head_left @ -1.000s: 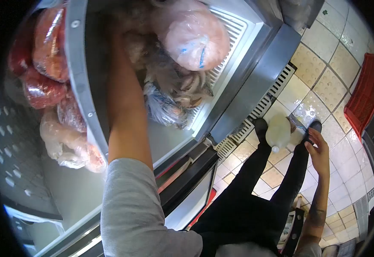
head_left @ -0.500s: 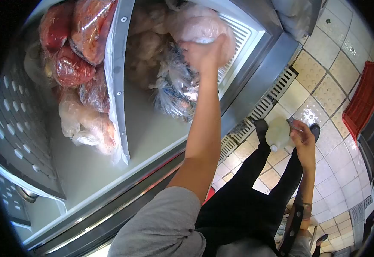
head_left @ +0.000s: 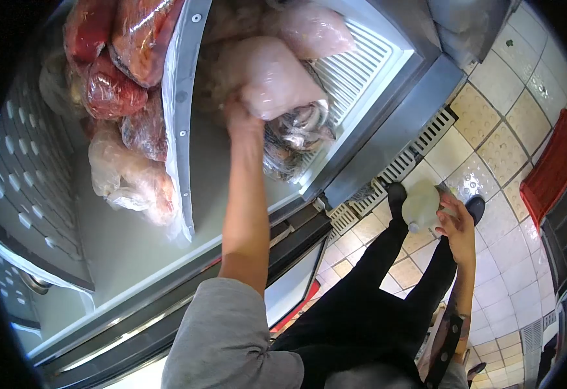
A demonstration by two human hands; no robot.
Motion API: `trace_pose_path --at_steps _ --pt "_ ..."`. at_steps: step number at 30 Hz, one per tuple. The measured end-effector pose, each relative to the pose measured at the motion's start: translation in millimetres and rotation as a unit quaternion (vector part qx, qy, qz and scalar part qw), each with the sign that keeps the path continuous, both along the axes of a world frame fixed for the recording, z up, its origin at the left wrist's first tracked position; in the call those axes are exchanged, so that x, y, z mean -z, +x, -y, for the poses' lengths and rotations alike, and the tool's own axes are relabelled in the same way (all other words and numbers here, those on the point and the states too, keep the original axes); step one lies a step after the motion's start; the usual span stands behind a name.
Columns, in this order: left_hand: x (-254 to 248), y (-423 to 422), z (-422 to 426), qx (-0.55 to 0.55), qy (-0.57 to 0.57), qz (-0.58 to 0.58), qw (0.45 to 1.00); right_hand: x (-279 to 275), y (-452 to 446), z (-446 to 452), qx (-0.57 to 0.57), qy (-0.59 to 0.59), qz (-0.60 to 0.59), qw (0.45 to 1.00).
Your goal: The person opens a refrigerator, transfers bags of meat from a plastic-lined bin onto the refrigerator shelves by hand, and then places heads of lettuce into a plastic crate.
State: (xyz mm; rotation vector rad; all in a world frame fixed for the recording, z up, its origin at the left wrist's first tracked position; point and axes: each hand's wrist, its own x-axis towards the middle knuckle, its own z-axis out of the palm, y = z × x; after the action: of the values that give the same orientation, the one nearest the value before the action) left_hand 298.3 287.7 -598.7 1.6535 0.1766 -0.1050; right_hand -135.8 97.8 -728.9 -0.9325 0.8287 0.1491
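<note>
Inside the grey-white chest on the left, my left hand is at the lower left edge of a clear bag of pale pink meat. It grips the bag, with most of its fingers hidden behind it. Against the bag's lower right side lies a clear plastic bag of silvery fish. A second pale bagged piece rests behind. My right hand is low on the right, above the floor. Its fingers are curled at the side of a cloudy, pale plastic jug with a whitish cap, holding it.
A grey divider separates the bags from wrapped red meat and pale bagged pieces. Perforated panels stand at far left. A red crate is on the tiled floor beside a slotted drain grate.
My left hand has moved left and slightly toward me, and a pale meat bag has shifted left with it. The fish bag now lies farther right. My right hand still has the jug.
</note>
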Motion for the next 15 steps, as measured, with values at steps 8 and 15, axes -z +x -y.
trace_pose_path --at_steps 8,15 --pt "-39.5 117.0 -59.0 -0.047 0.259 0.160 0.951 53.3 -16.6 -9.1 -0.025 0.032 -0.001 0.999" --pt "-12.0 191.5 -42.6 -0.059 0.499 0.171 0.847 75.6 -21.0 -39.3 -0.061 -0.077 0.023 0.995"
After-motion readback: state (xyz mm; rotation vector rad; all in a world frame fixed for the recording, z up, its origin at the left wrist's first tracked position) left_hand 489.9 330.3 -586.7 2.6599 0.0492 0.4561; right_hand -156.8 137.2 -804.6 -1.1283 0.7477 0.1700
